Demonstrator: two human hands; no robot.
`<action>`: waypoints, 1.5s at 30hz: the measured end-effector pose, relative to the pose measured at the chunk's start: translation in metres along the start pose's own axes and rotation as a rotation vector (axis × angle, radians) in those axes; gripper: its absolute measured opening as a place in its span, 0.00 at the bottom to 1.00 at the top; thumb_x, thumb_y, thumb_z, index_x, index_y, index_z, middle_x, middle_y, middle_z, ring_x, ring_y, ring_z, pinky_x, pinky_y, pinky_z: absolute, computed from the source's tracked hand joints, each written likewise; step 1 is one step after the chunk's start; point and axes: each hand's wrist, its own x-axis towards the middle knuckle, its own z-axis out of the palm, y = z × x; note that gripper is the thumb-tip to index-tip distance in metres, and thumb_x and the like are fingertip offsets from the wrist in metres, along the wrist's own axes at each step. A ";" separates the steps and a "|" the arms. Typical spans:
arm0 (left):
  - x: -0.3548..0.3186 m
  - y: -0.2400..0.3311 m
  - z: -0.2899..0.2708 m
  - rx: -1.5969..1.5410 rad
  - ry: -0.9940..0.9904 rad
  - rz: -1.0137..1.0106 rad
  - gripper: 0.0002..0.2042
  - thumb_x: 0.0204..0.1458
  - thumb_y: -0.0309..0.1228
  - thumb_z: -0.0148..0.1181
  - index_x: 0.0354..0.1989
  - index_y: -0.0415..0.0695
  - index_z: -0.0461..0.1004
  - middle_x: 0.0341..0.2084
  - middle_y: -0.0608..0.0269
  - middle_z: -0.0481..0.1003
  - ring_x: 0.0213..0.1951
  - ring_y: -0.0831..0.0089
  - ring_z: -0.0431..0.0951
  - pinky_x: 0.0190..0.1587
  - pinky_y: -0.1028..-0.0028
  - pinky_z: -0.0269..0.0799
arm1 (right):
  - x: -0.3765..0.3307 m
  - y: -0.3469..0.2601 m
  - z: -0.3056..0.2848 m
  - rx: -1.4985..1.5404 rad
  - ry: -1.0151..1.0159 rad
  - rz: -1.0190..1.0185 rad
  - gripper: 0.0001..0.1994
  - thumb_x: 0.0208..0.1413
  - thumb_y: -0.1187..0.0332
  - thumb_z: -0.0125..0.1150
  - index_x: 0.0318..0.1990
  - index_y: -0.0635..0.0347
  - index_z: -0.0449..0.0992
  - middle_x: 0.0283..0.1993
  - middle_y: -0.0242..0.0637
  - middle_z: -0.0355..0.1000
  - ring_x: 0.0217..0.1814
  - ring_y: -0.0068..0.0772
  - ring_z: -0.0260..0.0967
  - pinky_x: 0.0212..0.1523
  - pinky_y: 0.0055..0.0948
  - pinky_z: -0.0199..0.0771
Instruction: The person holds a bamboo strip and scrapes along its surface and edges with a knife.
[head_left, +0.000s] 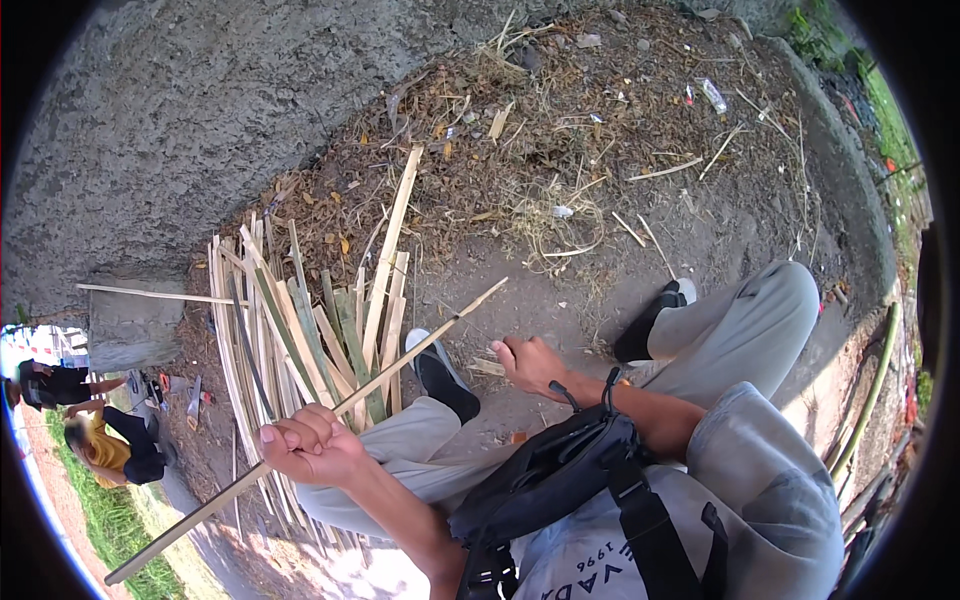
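Slung across the waist, a black crossbody bag [550, 470] sits closest to the camera I am monitoring remotely. Beyond it, the left hand [315, 447] grips a split bamboo strip [410, 356] near its middle, fingers wrapped fully round it. The strip slants above the dirt ground [500, 250], one end past the left shoe [445, 378], the other jutting out on the left side. The right hand [532, 366] is apart from it, fingers loosely curled; their inner side is hidden, so I cannot tell whether they hold anything.

As I judge it, a single grip on so long a piece could let it pivot and snag the bamboo bundle [309, 342] fanned beside the left leg [415, 440] — those strips lie loose and crossed. A raw edge sliding through bare fingers might also leave splinters.

Textures contrast: flat, straight-grained strips, pale cream with some grey-green; a rough, pitted concrete wall [200, 130] at the ground's upper left edge; leaf litter [540, 140] — dry, brown — scattered near its foot.
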 end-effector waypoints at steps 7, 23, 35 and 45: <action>0.000 -0.006 0.003 0.022 -0.079 0.014 0.19 0.56 0.34 0.47 0.12 0.53 0.53 0.04 0.74 0.46 0.07 0.83 0.44 0.11 0.80 0.45 | 0.034 0.075 0.011 -0.053 -0.002 0.239 0.26 0.61 0.53 0.39 0.28 0.71 0.73 0.26 0.63 0.69 0.34 0.66 0.68 0.40 0.54 0.67; 0.004 -0.002 0.008 0.033 0.117 0.018 0.19 0.57 0.35 0.46 0.13 0.52 0.52 0.04 0.74 0.46 0.07 0.83 0.44 0.11 0.81 0.43 | -0.001 -0.014 0.011 0.080 0.022 -0.026 0.25 0.61 0.55 0.40 0.26 0.71 0.73 0.25 0.62 0.69 0.32 0.67 0.68 0.38 0.54 0.68; 0.005 -0.006 -0.008 0.017 0.106 0.009 0.19 0.56 0.34 0.47 0.13 0.53 0.53 0.04 0.74 0.48 0.06 0.83 0.45 0.11 0.81 0.45 | 0.021 0.032 0.013 -0.073 0.017 0.082 0.25 0.61 0.54 0.40 0.27 0.69 0.74 0.24 0.63 0.69 0.31 0.67 0.69 0.36 0.54 0.70; 0.000 -0.003 -0.006 -0.014 0.008 0.013 0.20 0.57 0.35 0.46 0.12 0.54 0.49 0.04 0.74 0.45 0.07 0.83 0.44 0.12 0.81 0.46 | 0.040 0.091 0.010 -0.113 0.010 0.273 0.27 0.61 0.52 0.37 0.28 0.67 0.76 0.27 0.62 0.70 0.34 0.66 0.69 0.39 0.53 0.69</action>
